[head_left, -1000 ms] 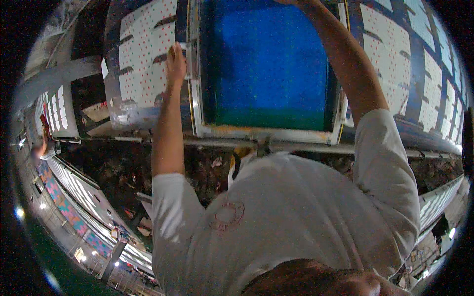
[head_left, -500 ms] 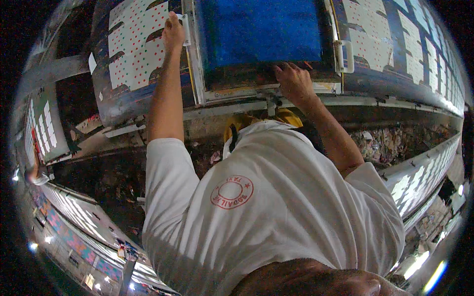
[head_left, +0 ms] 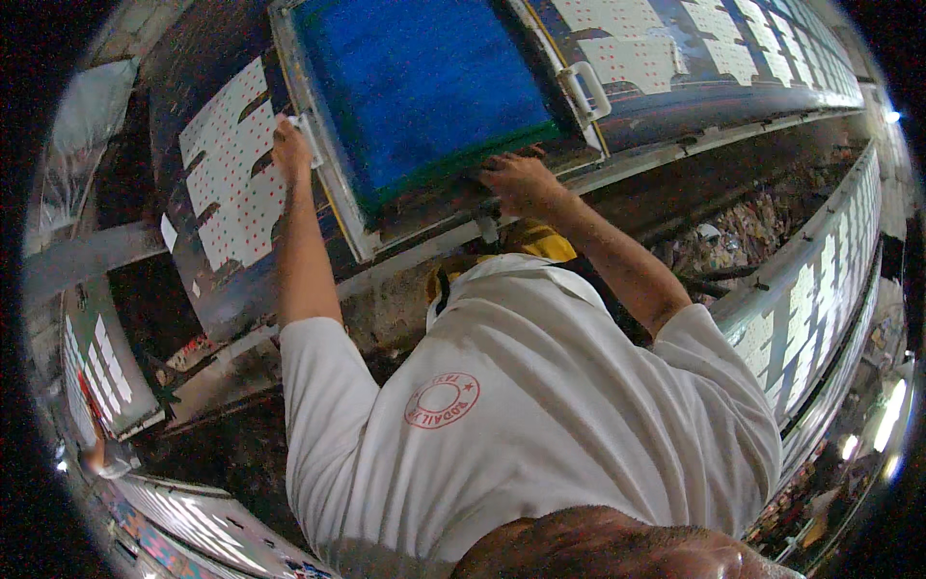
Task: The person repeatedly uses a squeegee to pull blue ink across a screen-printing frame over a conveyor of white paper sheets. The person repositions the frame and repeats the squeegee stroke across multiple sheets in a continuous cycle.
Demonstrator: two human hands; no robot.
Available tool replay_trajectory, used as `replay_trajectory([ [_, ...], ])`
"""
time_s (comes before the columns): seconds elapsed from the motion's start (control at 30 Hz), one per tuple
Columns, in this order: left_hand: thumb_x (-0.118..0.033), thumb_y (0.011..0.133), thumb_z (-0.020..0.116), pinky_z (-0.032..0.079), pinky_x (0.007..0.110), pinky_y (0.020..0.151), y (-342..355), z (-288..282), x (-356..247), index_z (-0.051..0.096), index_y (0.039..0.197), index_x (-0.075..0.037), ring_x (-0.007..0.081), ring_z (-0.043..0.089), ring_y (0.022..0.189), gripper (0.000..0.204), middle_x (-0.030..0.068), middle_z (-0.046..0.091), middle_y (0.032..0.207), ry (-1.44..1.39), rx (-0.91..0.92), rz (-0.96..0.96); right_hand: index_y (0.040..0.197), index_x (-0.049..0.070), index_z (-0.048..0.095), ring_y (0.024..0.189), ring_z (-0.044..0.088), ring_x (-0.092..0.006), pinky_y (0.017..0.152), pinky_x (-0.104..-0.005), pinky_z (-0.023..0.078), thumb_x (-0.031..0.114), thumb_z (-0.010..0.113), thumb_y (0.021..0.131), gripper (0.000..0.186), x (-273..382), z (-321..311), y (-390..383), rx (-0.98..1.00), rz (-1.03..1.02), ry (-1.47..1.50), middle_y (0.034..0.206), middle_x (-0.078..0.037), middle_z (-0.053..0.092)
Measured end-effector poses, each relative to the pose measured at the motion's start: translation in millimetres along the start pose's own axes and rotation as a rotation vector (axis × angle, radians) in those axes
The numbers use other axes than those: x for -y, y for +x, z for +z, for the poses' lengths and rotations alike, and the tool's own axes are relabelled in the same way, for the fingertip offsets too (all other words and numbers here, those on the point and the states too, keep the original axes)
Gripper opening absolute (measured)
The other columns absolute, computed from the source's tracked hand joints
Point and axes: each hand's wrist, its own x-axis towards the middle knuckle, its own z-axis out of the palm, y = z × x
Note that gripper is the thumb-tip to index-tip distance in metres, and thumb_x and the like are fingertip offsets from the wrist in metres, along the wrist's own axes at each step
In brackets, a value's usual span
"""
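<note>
A screen-printing frame (head_left: 333,193) with a blue mesh (head_left: 424,87) lies tilted across the long dark table in front of me. My left hand (head_left: 291,154) is closed around the white handle (head_left: 309,140) on the frame's left side. At the near edge, my right hand (head_left: 526,185) has its fingers curled over the frame's border, beside the dark green margin of the mesh. A second white handle (head_left: 590,92), on the right side, is untouched. Left of the frame lie white fabric pieces (head_left: 231,183) printed with red dots.
More dotted white pieces (head_left: 627,58) run along the table to the right. A metal rail (head_left: 694,150) borders the table's near side. Behind me stands another long table (head_left: 820,299) with white pieces, and scraps (head_left: 743,236) lie between the tables. Another person (head_left: 111,458) is far left.
The view has turned, so the frame now appears tilted and further left. Both hands keep their places on it. Dots left of the frame, green and red before, now all look red.
</note>
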Motion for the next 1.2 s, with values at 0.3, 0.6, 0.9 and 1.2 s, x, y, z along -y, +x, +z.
replay_trajectory([
  [0.3, -0.066, 0.102, 0.032, 0.043, 0.057, 0.106, -1.3, -17.2, -5.2, 0.058, 0.135, 0.003, 0.0504, 0.057, 0.123, 0.081, 0.0323, 0.061, 0.13, 0.168, -0.017, 0.01, 0.141, 0.006, 0.057, 0.134, 0.052, -0.0366, 0.109, -0.0453, 0.047, 0.02, 0.071, 0.09, 0.055, -46.0, -7.0, -47.3, -0.058, -0.183, 0.448, 0.144, -0.019, 0.055],
  [0.6, -0.078, 0.096, 0.03, 0.048, 0.056, 0.101, 25.6, -35.0, -0.5, 0.039, 0.152, 0.001, 0.0465, 0.048, 0.136, 0.098, 0.0273, 0.047, 0.151, 0.134, 0.176, -0.342, 0.128, 0.005, 0.066, 0.103, 0.071, -0.026, 0.094, -0.0384, 0.055, 0.012, 0.072, 0.09, 0.039, -262.5, -5.3, -125.6, -0.315, 0.392, 1.233, 0.114, -0.015, 0.072],
  [0.9, -0.088, 0.09, 0.024, 0.044, 0.062, 0.104, -24.5, -54.3, -53.6, 0.035, 0.155, 0.001, 0.0471, 0.043, 0.14, 0.11, 0.0271, 0.042, 0.155, 0.395, 0.184, -0.381, 0.109, 0.009, 0.076, 0.094, 0.073, -0.0353, 0.086, -0.0448, 0.057, 0.039, 0.067, 0.092, 0.036, -539.5, 4.1, -180.4, -0.578, 1.024, 0.355, 0.101, -0.014, 0.076],
  [1.2, -0.084, 0.092, 0.033, 0.04, 0.055, 0.11, -57.3, -44.7, -84.7, 0.037, 0.152, 0.007, 0.0463, 0.045, 0.137, 0.109, 0.0284, 0.044, 0.152, 0.362, 0.143, -0.287, 0.098, 0.007, 0.077, 0.094, 0.071, -0.0413, 0.083, -0.0504, 0.057, 0.043, 0.07, 0.084, 0.039, -592.7, 23.8, -149.1, -0.472, 0.986, 0.239, 0.098, -0.021, 0.074],
])
